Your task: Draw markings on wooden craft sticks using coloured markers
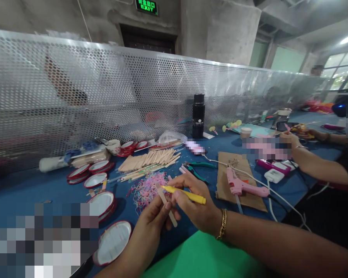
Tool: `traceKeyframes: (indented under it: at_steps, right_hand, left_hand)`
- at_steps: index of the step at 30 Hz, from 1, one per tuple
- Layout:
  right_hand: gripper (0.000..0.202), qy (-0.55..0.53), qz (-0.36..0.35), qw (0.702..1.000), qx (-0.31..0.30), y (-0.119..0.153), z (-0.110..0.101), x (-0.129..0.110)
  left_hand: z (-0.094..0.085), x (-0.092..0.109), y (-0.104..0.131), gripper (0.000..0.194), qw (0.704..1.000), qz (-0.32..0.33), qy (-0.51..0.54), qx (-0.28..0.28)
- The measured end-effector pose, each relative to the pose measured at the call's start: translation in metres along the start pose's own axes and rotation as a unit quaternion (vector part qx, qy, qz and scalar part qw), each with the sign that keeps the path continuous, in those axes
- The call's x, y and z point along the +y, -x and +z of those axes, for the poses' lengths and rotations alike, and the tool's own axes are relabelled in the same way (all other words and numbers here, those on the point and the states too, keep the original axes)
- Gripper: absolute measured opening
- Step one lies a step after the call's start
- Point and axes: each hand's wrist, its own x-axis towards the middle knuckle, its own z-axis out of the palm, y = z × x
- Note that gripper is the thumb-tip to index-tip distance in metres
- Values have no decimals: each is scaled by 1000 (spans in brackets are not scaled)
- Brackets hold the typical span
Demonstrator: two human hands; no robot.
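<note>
My left hand [154, 214] grips a flat wooden craft stick [173, 218], slanted with its upper end away from me. A yellow marker [193, 195] is held in my right hand [195, 204], its tip at the upper part of the stick. Whether the tip touches the wood I cannot tell. Just beyond the hands lies a tangled heap of small colourful rubber bands [147, 189]. Behind that heap, many loose craft sticks [150, 159] are spread in a pile. Green paper [203, 256] lies under my right forearm.
Red-rimmed white lids [113, 243] line the left side. At right, a pink glue gun [243, 185] rests on cardboard [222, 160], beside green-handled pliers [201, 165] and a white cable [249, 175]. A black bottle [198, 116] stands before the perforated metal screen [168, 85]. A co-worker's arm [319, 164] reaches in.
</note>
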Motion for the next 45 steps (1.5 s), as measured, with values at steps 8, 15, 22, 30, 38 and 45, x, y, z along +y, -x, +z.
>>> traceKeyframes:
  at_steps: [8,15,22,30,38,45]
  right_hand:
    - [8,43,-10,999,2,2,-1,-2]
    - [10,58,3,998,-11,3,0,-2]
    - [15,56,-4,998,-36,6,2,0]
    - [13,62,-21,997,-39,7,2,4]
    - [13,74,-21,997,-27,3,0,0]
    - [15,95,0,995,-8,1,-2,6]
  left_hand:
    - [0,0,3,41,1000,17,-20,2]
    - [1,-5,0,39,999,38,-15,-9]
    - [1,-7,1,38,998,37,-41,-2]
    - [-1,-17,-1,39,997,40,-62,0]
    - [2,-11,0,38,998,42,-40,11]
    - [2,-5,-1,36,999,34,-37,6]
